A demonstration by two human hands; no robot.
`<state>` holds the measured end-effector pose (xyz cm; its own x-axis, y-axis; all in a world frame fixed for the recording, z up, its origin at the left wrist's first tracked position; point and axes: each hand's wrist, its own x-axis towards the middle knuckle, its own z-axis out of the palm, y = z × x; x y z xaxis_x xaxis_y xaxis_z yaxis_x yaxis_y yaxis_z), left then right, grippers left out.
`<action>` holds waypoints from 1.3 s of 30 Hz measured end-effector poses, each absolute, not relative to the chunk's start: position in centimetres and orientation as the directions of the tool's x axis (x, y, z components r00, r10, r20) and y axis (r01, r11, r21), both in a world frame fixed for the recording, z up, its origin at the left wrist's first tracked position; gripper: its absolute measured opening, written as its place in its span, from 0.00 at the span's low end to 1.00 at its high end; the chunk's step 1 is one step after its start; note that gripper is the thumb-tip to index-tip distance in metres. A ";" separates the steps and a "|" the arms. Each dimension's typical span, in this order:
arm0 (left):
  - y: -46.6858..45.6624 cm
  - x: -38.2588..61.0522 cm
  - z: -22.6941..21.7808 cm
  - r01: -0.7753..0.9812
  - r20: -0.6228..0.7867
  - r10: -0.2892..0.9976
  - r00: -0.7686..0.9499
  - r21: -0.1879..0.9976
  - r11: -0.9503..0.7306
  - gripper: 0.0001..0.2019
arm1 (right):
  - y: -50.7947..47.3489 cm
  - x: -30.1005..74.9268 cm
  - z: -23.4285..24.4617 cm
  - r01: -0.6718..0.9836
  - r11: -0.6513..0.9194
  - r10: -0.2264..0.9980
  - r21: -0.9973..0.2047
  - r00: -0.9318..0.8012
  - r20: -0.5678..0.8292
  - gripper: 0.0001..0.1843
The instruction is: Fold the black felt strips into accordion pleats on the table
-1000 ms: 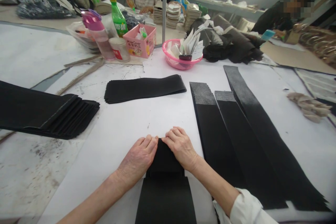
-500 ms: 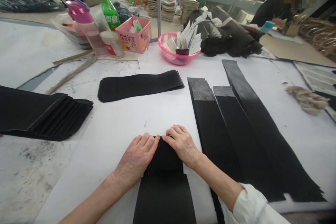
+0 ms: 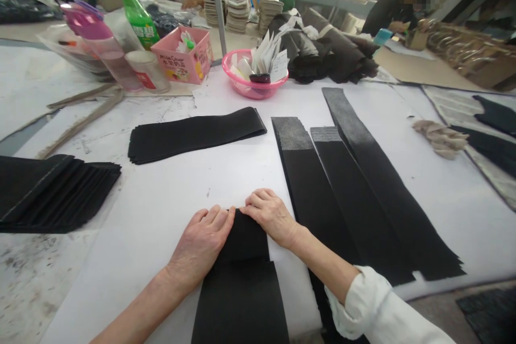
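A black fabric strip (image 3: 242, 285) lies on the white table (image 3: 169, 199) right in front of me, its far end folded back. My left hand (image 3: 201, 244) lies flat on the left of that folded end, fingers together and stretched out. My right hand (image 3: 270, 216) presses the right corner, fingers slightly curled over the edge. Both hands touch the strip and grip nothing.
Three long black strips (image 3: 355, 193) lie to the right. A stack of black pieces (image 3: 193, 133) sits ahead, another fanned stack (image 3: 52, 193) at left. A pink bowl (image 3: 252, 86), pink box (image 3: 183, 59), green bottle (image 3: 135, 11) and cups stand behind. Two other people work at the far side.
My hands stay on the folded end of the strip. The view has shifted, so everything sits further left in the picture.
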<state>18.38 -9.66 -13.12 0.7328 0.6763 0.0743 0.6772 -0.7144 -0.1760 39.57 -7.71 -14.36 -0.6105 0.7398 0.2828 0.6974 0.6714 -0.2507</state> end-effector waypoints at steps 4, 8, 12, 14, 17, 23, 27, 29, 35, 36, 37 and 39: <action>-9.5 18.6 -12.8 0.686 0.046 0.689 0.723 -0.171 -0.708 0.20 | -7.7 40.6 -14.3 0.692 0.674 0.738 -0.261 -0.615 0.276 0.11; -9.5 19.0 -12.7 0.686 0.011 0.696 0.718 -0.181 -0.705 0.22 | -8.0 40.6 -14.4 0.711 0.655 0.755 -0.257 -0.597 0.270 0.10; -9.4 19.4 -12.9 0.652 0.029 0.661 0.750 -0.194 -0.733 0.21 | -8.2 40.2 -14.4 0.725 0.645 0.763 -0.240 -0.593 0.257 0.08; -9.4 19.6 -13.0 0.638 0.024 0.647 0.762 -0.198 -0.744 0.21 | -8.2 40.2 -14.3 0.725 0.649 0.760 -0.230 -0.600 0.250 0.09; -9.3 19.8 -12.9 0.634 0.001 0.647 0.762 -0.204 -0.746 0.22 | -8.1 40.8 -14.0 0.717 0.660 0.750 -0.224 -0.616 0.240 0.09; -9.1 20.3 -12.4 0.642 -0.028 0.656 0.754 -0.180 -0.746 0.24 | -8.0 42.5 -13.3 0.712 0.667 0.745 -0.219 -0.638 0.194 0.07; -9.1 20.7 -12.2 0.643 -0.040 0.660 0.750 -0.186 -0.743 0.23 | -8.2 42.5 -13.4 0.720 0.658 0.753 -0.221 -0.625 0.205 0.08; -9.1 20.9 -12.2 0.638 -0.048 0.654 0.755 -0.175 -0.750 0.23 | -8.3 42.3 -13.4 0.731 0.645 0.764 -0.223 -0.611 0.208 0.08; -8.9 21.4 -12.4 0.614 -0.045 0.625 0.780 -0.144 -0.776 0.22 | -8.7 42.3 -13.5 0.741 0.636 0.771 -0.214 -0.600 0.213 0.09; -8.9 21.5 -12.4 0.613 -0.049 0.624 0.780 -0.145 -0.777 0.23 | -8.7 42.4 -13.5 0.739 0.637 0.771 -0.222 -0.600 0.213 0.09; -8.9 21.5 -12.3 0.612 -0.053 0.623 0.780 -0.146 -0.778 0.23 | -8.6 42.6 -13.5 0.735 0.637 0.771 -0.232 -0.601 0.211 0.09; -8.8 21.7 -12.1 0.608 -0.059 0.621 0.782 -0.150 -0.779 0.23 | -8.5 43.0 -13.6 0.729 0.635 0.772 -0.254 -0.601 0.207 0.08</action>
<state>21.67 -8.85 -12.13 0.7815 0.6211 -0.0587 0.6083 -0.7795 -0.1496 43.02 -8.54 -13.61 -0.6009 0.7722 0.2066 0.7292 0.6354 -0.2538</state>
